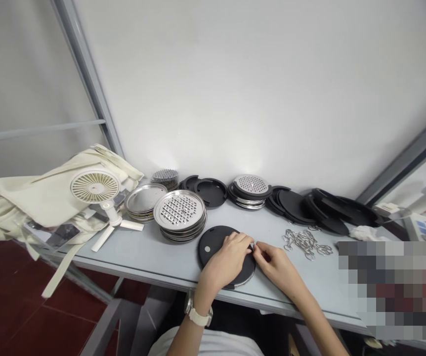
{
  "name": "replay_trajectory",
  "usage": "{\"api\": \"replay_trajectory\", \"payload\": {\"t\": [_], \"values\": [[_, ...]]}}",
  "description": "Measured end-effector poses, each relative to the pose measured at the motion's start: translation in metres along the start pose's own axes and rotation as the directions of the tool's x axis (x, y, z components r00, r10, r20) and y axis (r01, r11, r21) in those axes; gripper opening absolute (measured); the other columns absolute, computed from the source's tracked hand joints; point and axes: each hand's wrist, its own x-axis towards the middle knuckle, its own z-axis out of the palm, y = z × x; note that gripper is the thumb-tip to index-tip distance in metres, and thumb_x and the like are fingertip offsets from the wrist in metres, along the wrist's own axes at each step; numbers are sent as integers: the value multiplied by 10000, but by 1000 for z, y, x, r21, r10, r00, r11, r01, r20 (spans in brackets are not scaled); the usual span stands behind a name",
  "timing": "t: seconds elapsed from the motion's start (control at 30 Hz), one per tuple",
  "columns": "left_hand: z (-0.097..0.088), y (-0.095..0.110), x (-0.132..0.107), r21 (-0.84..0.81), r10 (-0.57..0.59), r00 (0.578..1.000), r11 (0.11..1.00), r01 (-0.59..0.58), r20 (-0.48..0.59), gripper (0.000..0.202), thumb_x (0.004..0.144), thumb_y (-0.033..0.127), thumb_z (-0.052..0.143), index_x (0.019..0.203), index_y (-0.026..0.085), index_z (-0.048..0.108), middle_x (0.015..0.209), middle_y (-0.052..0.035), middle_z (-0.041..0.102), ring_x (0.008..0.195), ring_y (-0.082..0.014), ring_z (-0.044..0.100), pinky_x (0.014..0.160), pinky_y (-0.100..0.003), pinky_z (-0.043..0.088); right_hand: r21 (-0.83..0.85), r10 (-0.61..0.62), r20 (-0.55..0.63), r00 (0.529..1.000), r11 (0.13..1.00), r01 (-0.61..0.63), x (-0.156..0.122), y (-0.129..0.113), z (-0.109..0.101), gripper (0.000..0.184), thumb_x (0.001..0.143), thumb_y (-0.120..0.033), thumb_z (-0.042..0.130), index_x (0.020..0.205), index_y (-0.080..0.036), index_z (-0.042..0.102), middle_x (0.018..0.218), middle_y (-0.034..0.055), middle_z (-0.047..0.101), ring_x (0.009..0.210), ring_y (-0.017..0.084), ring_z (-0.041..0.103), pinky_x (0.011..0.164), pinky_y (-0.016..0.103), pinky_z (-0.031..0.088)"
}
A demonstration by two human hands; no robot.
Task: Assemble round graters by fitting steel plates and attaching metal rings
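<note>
A round black disc [208, 249] with a small pale hole lies flat on the grey table [135, 259], a steel rim showing along its lower edge. My left hand [228, 259], with a white-strapped watch [198, 309] on the wrist, grips the disc and covers its middle. My right hand [274, 267] pinches at the disc's right edge, where the fingertips hide any small part. Just right of my hands lies a tangle of metal rings and hooks [305, 244].
Along the white wall stand several stacks of perforated steel plates [179, 212], plain steel trays [145, 199], and black ring-shaped covers [211, 192]. More black pieces [327, 212] lie to the right. A white fan [94, 187] and canvas bag [38, 193] sit at left, above a red floor.
</note>
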Motion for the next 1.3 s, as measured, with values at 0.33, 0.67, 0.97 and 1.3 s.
{"api": "replay_trajectory", "payload": {"t": [0.33,0.67,0.97,1.3], "values": [[0,-2,-1,-8,10,1000,1000,-10,-12,159,946,135,369,1023,192,496,1067,-43,541,1017,-187,476,915,-334,403,84,9,2,1000,996,-9,-1,-3,-1,351,911,-398,361,616,-212,331,549,-57,322,530,106,325,503,222,282],[3,-4,-5,-129,-52,994,991,40,-97,221,938,177,400,1149,201,460,1206,-85,470,1154,-197,456,1010,-343,388,7,-60,31,998,998,60,2,-2,-1,315,947,-362,326,705,-201,449,655,-3,531,606,144,477,604,248,360],[4,-5,-3,-108,-45,996,993,36,-80,233,933,139,392,1123,213,504,1216,-71,463,1164,-195,438,1011,-347,395,-22,-54,60,997,998,55,1,-1,-1,337,951,-365,321,701,-201,475,645,8,554,593,156,488,581,258,359],[5,-5,-1,-109,-27,997,994,19,-71,240,936,127,398,1133,213,504,1190,-43,516,1125,-183,446,995,-332,400,-3,-43,55,998,999,43,1,-3,-1,312,960,-342,295,768,-198,495,747,36,615,668,171,546,638,268,383]]}}
